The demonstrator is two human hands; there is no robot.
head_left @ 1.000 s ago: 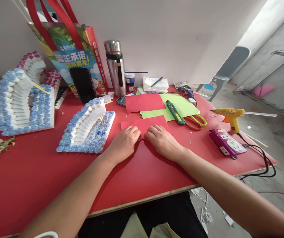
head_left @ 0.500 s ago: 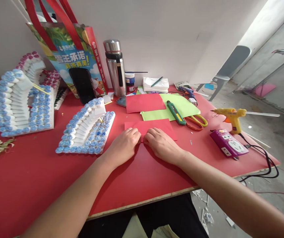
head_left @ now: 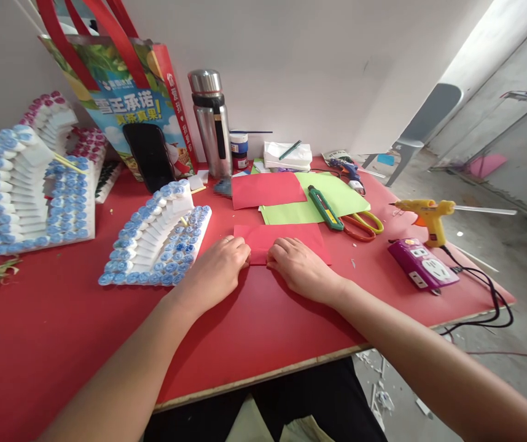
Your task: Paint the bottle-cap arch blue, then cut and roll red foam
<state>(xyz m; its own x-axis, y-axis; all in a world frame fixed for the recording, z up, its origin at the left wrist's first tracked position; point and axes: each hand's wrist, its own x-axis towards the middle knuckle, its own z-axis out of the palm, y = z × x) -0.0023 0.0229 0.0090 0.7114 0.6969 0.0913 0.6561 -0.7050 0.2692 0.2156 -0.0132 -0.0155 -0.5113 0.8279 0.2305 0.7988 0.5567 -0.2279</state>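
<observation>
A sheet of red paper (head_left: 286,239) lies on the red tabletop in front of me, its near edge under my fingers. My left hand (head_left: 226,261) is curled at the near left corner of the sheet, fingers closed on the edge. Close to the middle of that same edge, my right hand (head_left: 298,264) pinches the paper with bent fingers. The fingertips of both hands are partly hidden. Behind the sheet lie a second red paper (head_left: 266,189), a light green paper (head_left: 286,212), a green utility knife (head_left: 325,207) and scissors (head_left: 362,226).
To the left stand a small model covered in blue rosettes (head_left: 153,245) and a larger one (head_left: 37,196). A yellow glue gun (head_left: 427,215) and a purple power strip (head_left: 424,264) occupy the right side. At the back are a steel flask (head_left: 212,123), a phone (head_left: 148,156) and a printed bag (head_left: 125,92).
My left hand has slid left along the paper's near edge, widening the space between my hands. The right hand stays nearly in place. The view has shifted slightly.
</observation>
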